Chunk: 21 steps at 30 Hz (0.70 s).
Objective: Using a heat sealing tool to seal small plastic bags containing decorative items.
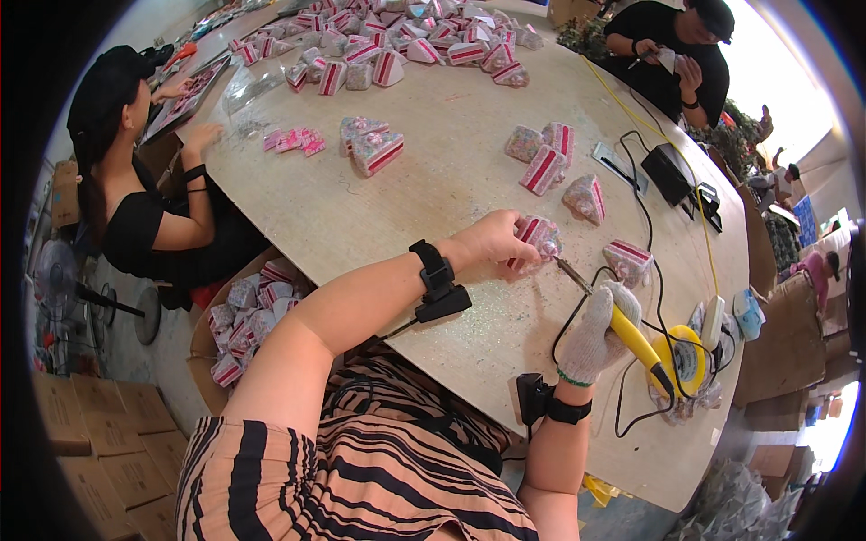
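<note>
My left hand (492,238) is closed around a glittery cake-slice ornament (543,234), white with a dark pink stripe, held on the table. In a white knitted glove, my right hand (595,335) grips a soldering iron (639,339) by its yellow handle. The iron's metal tip points at the ornament's right side; whether it touches I cannot tell. Close by on the right lies another cake slice (629,260), with one more slice (585,198) farther back. Loose glitter is scattered on the table under my hands.
A wooden table (433,162) bears a big heap of slices (397,41) at the far side. Black cords and a yellow tape roll (678,359) lie at the right, near a black box (667,173). A full carton (203,356) stands at lower left. Two people work across the table.
</note>
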{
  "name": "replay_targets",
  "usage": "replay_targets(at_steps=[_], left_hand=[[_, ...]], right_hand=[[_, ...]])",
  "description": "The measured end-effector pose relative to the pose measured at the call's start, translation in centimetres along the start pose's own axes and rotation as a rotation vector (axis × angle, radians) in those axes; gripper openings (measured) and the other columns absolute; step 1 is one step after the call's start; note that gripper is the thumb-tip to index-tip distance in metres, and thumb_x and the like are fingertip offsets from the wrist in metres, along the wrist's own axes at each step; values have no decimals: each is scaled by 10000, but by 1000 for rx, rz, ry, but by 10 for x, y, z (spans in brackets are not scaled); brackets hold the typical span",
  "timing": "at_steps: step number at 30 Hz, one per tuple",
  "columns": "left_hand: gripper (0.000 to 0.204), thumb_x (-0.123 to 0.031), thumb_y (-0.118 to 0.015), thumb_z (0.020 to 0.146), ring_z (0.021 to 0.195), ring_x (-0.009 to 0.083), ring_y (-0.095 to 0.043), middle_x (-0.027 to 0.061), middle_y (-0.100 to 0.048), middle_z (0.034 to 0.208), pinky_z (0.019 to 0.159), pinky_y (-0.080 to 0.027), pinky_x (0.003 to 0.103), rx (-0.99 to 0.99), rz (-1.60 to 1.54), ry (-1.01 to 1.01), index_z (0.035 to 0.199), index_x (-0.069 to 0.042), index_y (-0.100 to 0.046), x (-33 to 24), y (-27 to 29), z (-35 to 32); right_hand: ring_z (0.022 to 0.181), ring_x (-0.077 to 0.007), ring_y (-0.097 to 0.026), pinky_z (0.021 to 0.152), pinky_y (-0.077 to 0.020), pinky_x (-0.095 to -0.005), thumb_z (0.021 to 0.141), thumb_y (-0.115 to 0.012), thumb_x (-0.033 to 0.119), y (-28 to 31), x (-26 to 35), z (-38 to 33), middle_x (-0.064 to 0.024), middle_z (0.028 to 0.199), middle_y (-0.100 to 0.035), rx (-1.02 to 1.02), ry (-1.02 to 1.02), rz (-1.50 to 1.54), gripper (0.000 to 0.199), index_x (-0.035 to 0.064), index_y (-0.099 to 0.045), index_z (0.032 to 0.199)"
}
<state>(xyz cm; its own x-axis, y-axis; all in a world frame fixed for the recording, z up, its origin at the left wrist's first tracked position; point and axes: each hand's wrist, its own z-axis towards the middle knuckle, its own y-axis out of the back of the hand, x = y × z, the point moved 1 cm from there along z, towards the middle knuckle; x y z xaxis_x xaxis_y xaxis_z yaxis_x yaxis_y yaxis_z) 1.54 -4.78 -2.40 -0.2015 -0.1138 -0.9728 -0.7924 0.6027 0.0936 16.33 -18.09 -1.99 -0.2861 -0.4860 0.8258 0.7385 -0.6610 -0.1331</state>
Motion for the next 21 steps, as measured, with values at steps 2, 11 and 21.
replay_targets(at_steps=[2, 11, 21], left_hand=[[645, -203, -769, 663, 827, 215, -625, 176, -611, 954, 685, -533, 309, -5, 19, -2, 1146, 102, -469, 4, 2, 3], [618, -208, -774, 651, 780, 204, -619, 168, -606, 916, 659, -522, 301, -21, 108, -23, 1109, 94, -490, 0, 0, 2], [602, -173, -758, 661, 796, 200, -617, 167, -607, 909, 667, -518, 304, -17, 96, -73, 1122, 86, -471, 0, -2, -2]], right_hand=[[839, -107, -521, 765, -434, -253, 835, -614, 34, -1, 1, 0, -41, 940, -590, 2, -2, 5, 107, 36, -588, 939], [835, -116, -528, 784, -439, -266, 824, -617, 14, 0, 4, 0, -50, 930, -591, 23, 14, -43, 114, 19, -583, 932], [842, -124, -522, 810, -428, -277, 835, -607, 33, -2, 15, 1, -56, 915, -584, 133, 69, -177, 106, -2, -577, 930]])
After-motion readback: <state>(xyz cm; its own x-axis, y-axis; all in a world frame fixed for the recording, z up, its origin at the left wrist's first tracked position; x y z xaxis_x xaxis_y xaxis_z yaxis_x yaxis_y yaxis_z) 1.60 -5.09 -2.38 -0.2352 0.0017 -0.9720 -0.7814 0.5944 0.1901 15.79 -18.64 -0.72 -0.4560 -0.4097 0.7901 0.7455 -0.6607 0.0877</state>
